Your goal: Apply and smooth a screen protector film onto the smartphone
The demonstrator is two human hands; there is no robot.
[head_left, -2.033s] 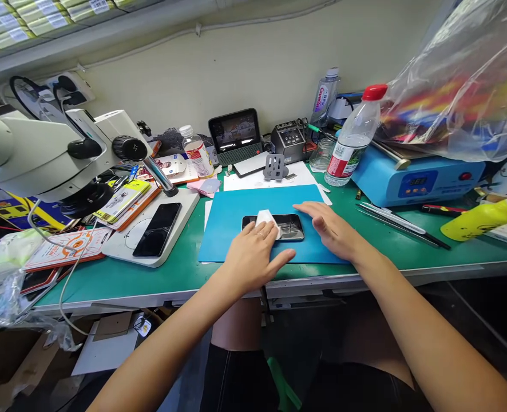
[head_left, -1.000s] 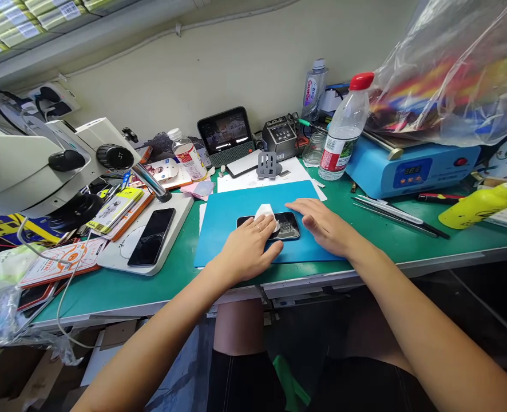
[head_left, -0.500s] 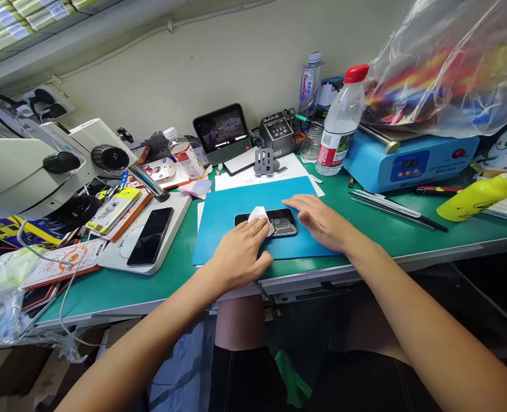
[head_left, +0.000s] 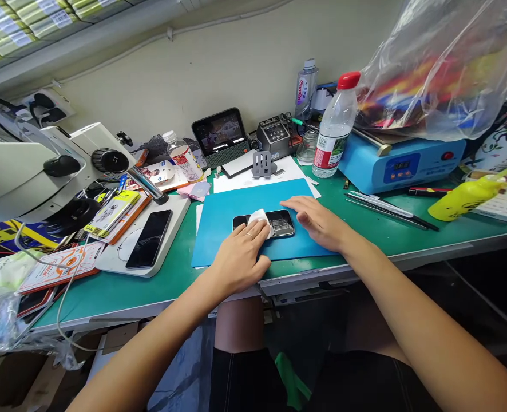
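Note:
On the blue mat (head_left: pixel 219 200) lies a smartphone (head_left: pixel 284 222), screen up, its long side running left to right. My left hand (head_left: pixel 244 252) wears a ring and holds a crumpled white wipe (head_left: pixel 260 215) against the screen, with its fingers pressed together over the wipe. Part of the phone's left half is covered by that hand and the wipe. My right hand (head_left: pixel 320 224) is just past the phone's right end, above the mat, fingers stretched out and nothing in them.
A microscope (head_left: pixel 60 177) stands at left, with another phone (head_left: pixel 149 239) on its base. Behind the mat are a small display (head_left: pixel 219 137) and a grey stand (head_left: pixel 262 165). At right are a red-capped bottle (head_left: pixel 334 134), tweezers (head_left: pixel 382 209), a blue machine (head_left: pixel 377 166) and a yellow squeeze bottle (head_left: pixel 463 197).
The wipe sits slightly flatter on the phone under my left hand. My right hand keeps its place beside the phone. The whole view has shifted a little.

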